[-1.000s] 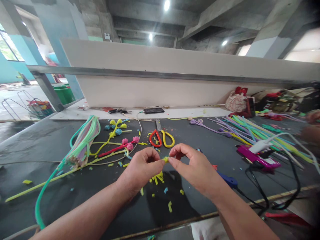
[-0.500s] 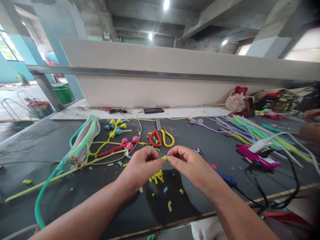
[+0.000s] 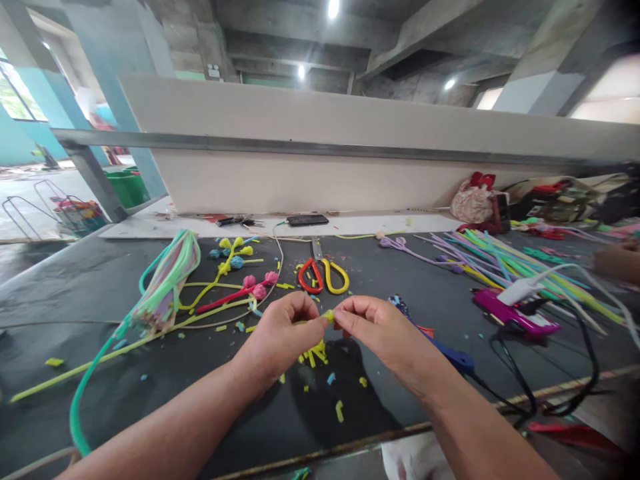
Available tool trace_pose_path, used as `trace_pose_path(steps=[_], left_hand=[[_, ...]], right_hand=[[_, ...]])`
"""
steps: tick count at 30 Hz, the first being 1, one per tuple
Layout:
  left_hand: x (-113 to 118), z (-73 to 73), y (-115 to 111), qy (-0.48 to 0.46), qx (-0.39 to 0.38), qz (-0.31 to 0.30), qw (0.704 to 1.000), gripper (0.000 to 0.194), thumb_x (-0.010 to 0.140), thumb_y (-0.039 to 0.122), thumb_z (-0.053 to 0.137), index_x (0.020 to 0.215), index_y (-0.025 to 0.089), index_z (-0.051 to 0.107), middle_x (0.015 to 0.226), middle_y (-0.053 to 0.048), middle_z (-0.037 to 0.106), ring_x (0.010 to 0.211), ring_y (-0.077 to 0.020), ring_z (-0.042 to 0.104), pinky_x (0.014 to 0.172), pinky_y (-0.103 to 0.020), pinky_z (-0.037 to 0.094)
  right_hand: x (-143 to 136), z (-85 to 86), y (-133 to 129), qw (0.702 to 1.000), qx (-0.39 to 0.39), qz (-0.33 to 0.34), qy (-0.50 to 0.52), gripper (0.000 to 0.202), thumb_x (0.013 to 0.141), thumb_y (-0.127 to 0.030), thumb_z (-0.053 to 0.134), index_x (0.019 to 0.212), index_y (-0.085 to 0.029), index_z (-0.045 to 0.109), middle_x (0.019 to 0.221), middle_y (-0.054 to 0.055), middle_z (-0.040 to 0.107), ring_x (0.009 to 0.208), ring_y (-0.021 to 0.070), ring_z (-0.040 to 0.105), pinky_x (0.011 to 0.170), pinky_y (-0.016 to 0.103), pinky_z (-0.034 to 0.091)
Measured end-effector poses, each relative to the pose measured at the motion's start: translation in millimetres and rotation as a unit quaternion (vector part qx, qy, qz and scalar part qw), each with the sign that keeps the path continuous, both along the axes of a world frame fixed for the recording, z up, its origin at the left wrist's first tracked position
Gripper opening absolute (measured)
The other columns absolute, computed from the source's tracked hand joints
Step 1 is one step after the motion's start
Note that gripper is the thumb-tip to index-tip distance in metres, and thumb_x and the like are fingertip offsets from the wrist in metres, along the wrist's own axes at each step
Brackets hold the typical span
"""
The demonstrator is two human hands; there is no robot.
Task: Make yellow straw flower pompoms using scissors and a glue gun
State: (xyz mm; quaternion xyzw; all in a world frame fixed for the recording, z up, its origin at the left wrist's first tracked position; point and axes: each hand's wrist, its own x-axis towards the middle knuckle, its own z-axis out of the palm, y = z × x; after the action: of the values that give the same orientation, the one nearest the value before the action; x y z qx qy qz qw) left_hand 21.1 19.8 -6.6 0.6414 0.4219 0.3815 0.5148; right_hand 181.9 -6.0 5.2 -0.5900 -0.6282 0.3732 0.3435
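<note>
My left hand [image 3: 290, 333] is closed in a pinch, thumb against forefinger, on a small yellow pipe-cleaner piece [image 3: 329, 316]. From the other side the fingertips of my right hand [image 3: 377, 330] pinch the same piece, and they hide part of it. Short cut yellow bits [image 3: 315, 353] lie on the dark tabletop under my hands. Just beyond them rest scissors [image 3: 323, 275] with one red and one yellow handle loop. To the left are a yellow pipe-cleaner sprig [image 3: 227, 263] with yellow and blue buds and a red sprig [image 3: 240, 293] with pink buds.
A tied pipe-cleaner bundle [image 3: 170, 287] lies left, loose colored stems [image 3: 520, 267] right. Beside my right forearm is a blue corded tool [image 3: 453, 357], partly hidden. A purple power strip [image 3: 517, 317] trails black cables. A phone [image 3: 307, 220] lies at the back. Another person's hand [image 3: 617, 260] shows far right.
My hands hold nearly the same pose around the yellow piece; the right fingers have shifted very slightly. At the right edge the other person's hand has moved a little.
</note>
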Motion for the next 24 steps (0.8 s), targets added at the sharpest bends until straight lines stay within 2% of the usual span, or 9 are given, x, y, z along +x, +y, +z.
trace_pose_path(steps=[6, 13, 17, 24], left_hand=[[0.1, -1.6, 1.1, 0.005, 0.008, -0.004, 1.0, 0.02, 0.069, 0.027, 0.056, 0.06, 0.017, 0.042, 0.055, 0.006, 0.036, 0.052, -0.0063, 0.029, 0.047, -0.02, 0.023], [-2.0, -2.9, 4.5, 0.001, 0.004, -0.006, 1.0, 0.02, 0.07, 0.027, 0.058, 0.062, 0.016, 0.043, 0.056, 0.006, 0.037, 0.052, -0.0057, 0.03, 0.047, -0.019, 0.024], [-3.4, -1.7, 7.7, -0.035, -0.041, -0.018, 0.998, 0.023, 0.076, 0.034, 0.054, 0.066, 0.016, 0.046, 0.056, 0.006, 0.037, 0.049, -0.005, 0.03, 0.045, -0.018, 0.024], [-3.1, -3.3, 10.4, -0.062, -0.15, -0.049, 0.985, 0.028, 0.08, 0.043, 0.049, 0.074, 0.015, 0.048, 0.062, 0.003, 0.047, 0.044, -0.0032, 0.03, 0.039, -0.015, 0.02]], right_hand=[[-0.5, -3.6, 2.2, 1.0, 0.002, -0.003, 0.007, 0.024, 0.081, -0.037, 0.049, 0.075, -0.017, 0.061, 0.069, 0.001, 0.057, 0.064, 0.0132, 0.05, 0.062, 0.026, 0.039], [-3.6, -0.3, -0.1, 1.0, 0.025, -0.016, -0.011, 0.022, 0.08, -0.036, 0.049, 0.072, -0.018, 0.059, 0.063, -0.002, 0.053, 0.06, 0.0121, 0.046, 0.057, 0.024, 0.036], [-2.7, -1.0, 2.0, 0.998, 0.045, -0.037, -0.029, 0.022, 0.079, -0.036, 0.05, 0.07, -0.018, 0.057, 0.061, -0.003, 0.05, 0.059, 0.0118, 0.043, 0.056, 0.024, 0.035], [0.1, -2.0, 3.7, 0.994, 0.065, -0.063, -0.063, 0.021, 0.078, -0.036, 0.05, 0.07, -0.018, 0.057, 0.06, -0.003, 0.051, 0.057, 0.0118, 0.044, 0.055, 0.024, 0.035]])
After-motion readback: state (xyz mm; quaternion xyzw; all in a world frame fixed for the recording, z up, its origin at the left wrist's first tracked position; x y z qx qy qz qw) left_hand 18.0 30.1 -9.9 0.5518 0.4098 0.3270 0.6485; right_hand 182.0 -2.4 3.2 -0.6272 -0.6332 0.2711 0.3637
